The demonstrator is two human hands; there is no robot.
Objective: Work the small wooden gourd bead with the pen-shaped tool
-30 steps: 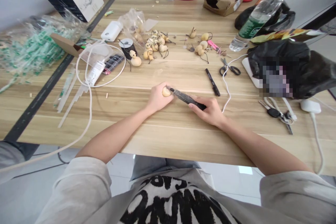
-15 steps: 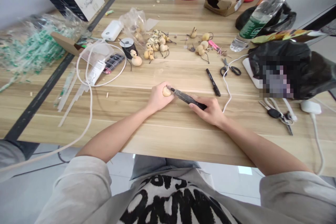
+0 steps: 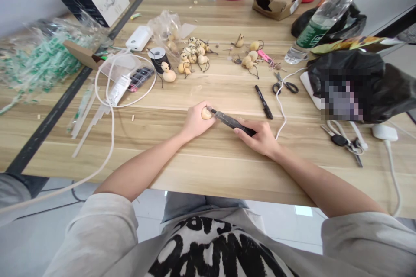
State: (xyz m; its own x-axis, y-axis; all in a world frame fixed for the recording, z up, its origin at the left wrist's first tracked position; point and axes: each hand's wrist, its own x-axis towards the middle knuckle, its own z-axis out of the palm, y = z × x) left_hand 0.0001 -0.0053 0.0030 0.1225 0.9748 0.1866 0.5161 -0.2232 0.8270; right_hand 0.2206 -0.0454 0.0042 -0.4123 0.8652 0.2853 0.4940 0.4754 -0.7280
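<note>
My left hand [image 3: 197, 120] is closed around a small pale gourd [image 3: 206, 113] above the front middle of the table; the fingers hide much of it. Marks show on the gourd's visible side, too small to make out. My right hand [image 3: 256, 135] grips a slim black pen-shaped power tool [image 3: 231, 121], slanted up to the left. Its narrow tip meets the gourd or lies just in front of it; I cannot tell which. A white cable [image 3: 282, 110] runs down to behind my right hand. Beyond both hands lies a black marker [image 3: 264, 102].
Small gourds with black cords [image 3: 194, 54] are heaped further back, beside a spool of black cord [image 3: 158, 58]. Scissors [image 3: 285, 88], a water bottle [image 3: 312, 30] and keys [image 3: 344, 142] are on the right. A looped white cable [image 3: 112, 138] crosses the left side.
</note>
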